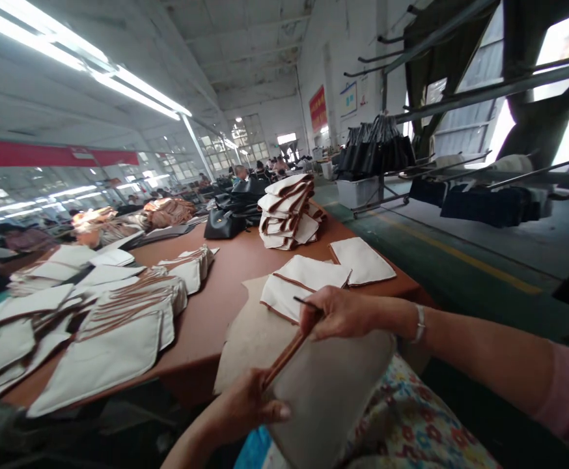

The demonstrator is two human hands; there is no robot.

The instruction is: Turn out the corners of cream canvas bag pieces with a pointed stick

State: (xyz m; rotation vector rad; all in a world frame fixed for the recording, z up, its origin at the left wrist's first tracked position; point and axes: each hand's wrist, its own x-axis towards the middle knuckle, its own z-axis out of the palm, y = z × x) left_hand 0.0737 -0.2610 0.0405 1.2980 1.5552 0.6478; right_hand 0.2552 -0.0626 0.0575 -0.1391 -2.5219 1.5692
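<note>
A pale fabric panel with a brown-trimmed top edge hangs tilted over my lap. My left hand pinches the lower left end of that edge, thumb lying on the pale face. My right hand is closed around the upper end of the trim. A thin dark tip pokes out past its fingers; what it belongs to is hidden. Just beyond, a white panel with brown trim lies on a beige sheet at the table's edge. Another white panel rests to the right.
On the brown table, a stack of folded white panels stands at the back. Overlapping rows of panels cover the left side. Black bags lie behind. To the right is a metal rack with hanging dark pieces.
</note>
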